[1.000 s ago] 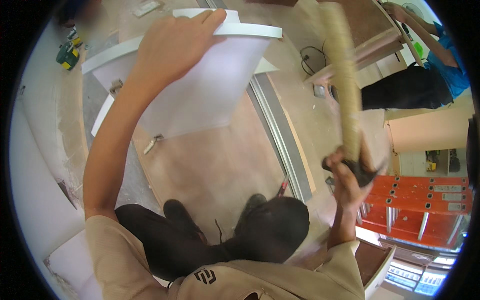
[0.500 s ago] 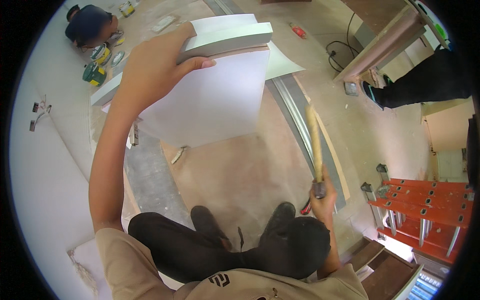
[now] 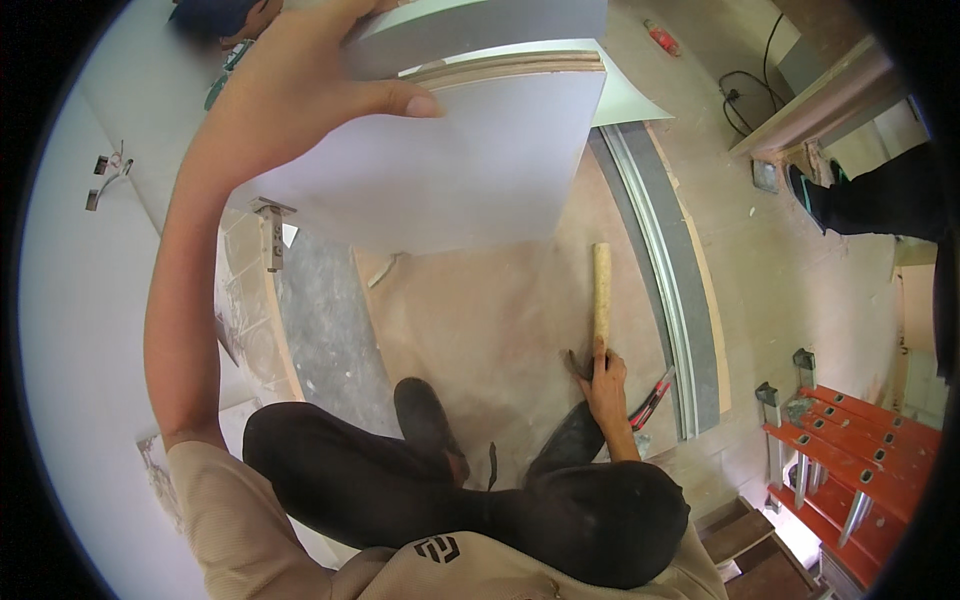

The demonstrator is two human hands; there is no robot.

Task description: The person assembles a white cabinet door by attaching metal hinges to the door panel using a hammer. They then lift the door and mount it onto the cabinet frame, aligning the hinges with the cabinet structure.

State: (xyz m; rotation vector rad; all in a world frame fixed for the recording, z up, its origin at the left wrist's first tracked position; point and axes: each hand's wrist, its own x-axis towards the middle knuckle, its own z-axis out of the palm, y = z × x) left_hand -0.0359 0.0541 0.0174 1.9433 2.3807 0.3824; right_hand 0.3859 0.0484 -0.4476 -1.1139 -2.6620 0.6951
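Note:
My left hand (image 3: pixel 285 95) is closed over the top of an upright white panel (image 3: pixel 450 180) with a layered wood edge. Its thumb presses on the near face, and its fingers reach over a thick grey-white edge strip (image 3: pixel 480 38) just behind. A gap shows between strip and panel. Low over the floor, before my right foot, my right hand (image 3: pixel 607 385) grips what looks like a hammer (image 3: pixel 601 290) near its dark metal end. The pale wooden handle points away from me; my fingers partly hide the metal. A red utility knife (image 3: pixel 652 402) lies just right of that hand.
Metal channels (image 3: pixel 655 250) run along the floor on the right. Beyond stand an orange ladder (image 3: pixel 860 460) and a person's leg (image 3: pixel 880 190). A power strip (image 3: pixel 271 240) is near the left wall. Another person (image 3: pixel 215 18) is at the upper left.
My right hand has moved left and forward with the hammer, from beside my right knee to before the foot. The gap between edge strip and panel has widened; my left hand keeps its hold.

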